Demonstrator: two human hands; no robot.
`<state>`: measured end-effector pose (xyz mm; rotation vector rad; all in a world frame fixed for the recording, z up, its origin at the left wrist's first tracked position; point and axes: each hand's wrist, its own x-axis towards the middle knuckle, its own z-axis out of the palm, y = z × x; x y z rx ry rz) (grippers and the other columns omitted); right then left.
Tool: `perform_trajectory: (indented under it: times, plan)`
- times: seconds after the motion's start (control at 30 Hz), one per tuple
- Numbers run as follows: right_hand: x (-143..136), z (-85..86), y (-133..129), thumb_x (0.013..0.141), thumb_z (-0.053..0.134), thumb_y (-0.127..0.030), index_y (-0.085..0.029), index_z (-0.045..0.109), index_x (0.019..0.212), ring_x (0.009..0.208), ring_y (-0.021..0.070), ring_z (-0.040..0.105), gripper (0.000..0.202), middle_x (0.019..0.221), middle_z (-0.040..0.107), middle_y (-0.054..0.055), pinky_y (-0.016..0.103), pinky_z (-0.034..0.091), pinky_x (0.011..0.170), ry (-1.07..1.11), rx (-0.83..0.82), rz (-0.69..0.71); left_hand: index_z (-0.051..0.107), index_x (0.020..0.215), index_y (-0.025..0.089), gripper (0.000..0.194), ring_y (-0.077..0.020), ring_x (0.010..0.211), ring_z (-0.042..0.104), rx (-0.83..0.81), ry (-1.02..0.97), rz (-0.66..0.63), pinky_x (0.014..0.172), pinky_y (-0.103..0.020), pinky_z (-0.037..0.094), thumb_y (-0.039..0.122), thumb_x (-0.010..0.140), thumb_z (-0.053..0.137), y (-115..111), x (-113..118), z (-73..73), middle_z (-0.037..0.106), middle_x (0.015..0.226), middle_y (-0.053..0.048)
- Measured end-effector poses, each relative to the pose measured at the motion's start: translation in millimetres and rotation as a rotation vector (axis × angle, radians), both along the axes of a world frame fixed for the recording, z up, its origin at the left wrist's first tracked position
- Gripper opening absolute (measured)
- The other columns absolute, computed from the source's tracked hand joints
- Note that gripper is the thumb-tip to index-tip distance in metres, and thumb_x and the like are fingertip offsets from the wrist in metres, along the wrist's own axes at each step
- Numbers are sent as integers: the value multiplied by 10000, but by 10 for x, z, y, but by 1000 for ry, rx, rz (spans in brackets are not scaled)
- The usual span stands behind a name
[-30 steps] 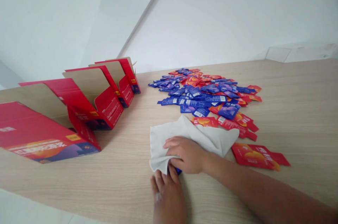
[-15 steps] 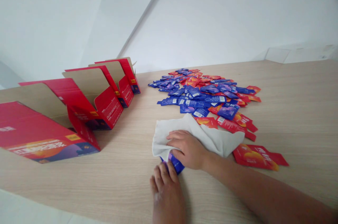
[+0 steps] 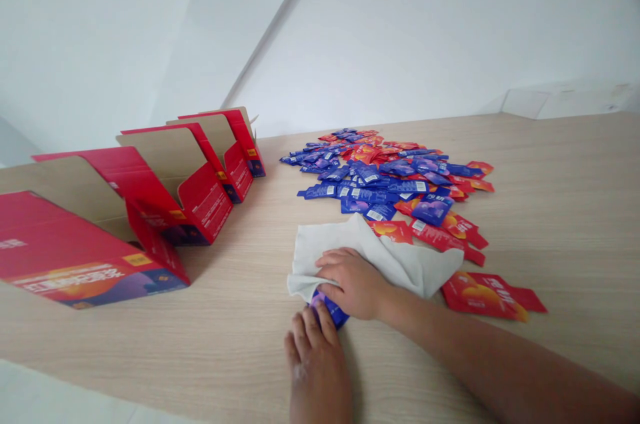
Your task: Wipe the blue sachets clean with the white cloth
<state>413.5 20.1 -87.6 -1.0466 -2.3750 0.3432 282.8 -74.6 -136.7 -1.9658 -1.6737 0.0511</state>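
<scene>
Under my right hand (image 3: 356,285) lies a pale cloth (image 3: 345,232), bunched by the bent fingers and spread on toward the right beneath the wrist. The cloth covers the upper part of a blue packet (image 3: 338,313) that lies flat on the table. My left hand (image 3: 316,351) presses its close-set, bent fingertips onto the near left edge of this packet and holds it down. Its thumb is hidden. A red packet (image 3: 487,297) with orange fruit printed on it lies to the right, near my right forearm.
A loose pile of blue and red packets (image 3: 385,174) spreads over the table (image 3: 240,344) beyond the cloth. Several open red cardboard boxes (image 3: 100,237) stand in a row on the left. A white wall (image 3: 425,31) rises behind the table.
The cloth's near left edge has shifted slightly, and a little more of the blue packet shows. Both hands stay almost in the same place.
</scene>
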Motion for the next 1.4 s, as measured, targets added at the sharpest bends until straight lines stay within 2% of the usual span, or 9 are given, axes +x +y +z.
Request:
perform_trajectory:
  times: [0.4,0.83,1.4]
  plan:
    - [4,17,0,868,549,-269,-199,694,948,1083,217,539,180,1116,653,67,377,341,962,-9,-1,12,520,1278,124,473,-293,1102,595,-45,-26,19,860,-416,530,41,845,350,7,-3,-11,646,1192,-151]
    - [13,4,3,870,546,-281,-196,693,951,1097,214,535,188,1129,649,67,380,335,979,-15,-7,16,540,1254,102,466,-294,1071,613,10,3,-6,831,-410,544,24,834,352,21,-2,-6,658,1167,-159]
    - [4,24,0,879,536,-280,-196,690,934,1082,211,536,184,1096,652,68,383,339,970,-29,-6,17,524,1273,117,462,-299,1109,592,-57,-57,24,864,-425,528,41,850,354,12,28,50,639,1201,-165]
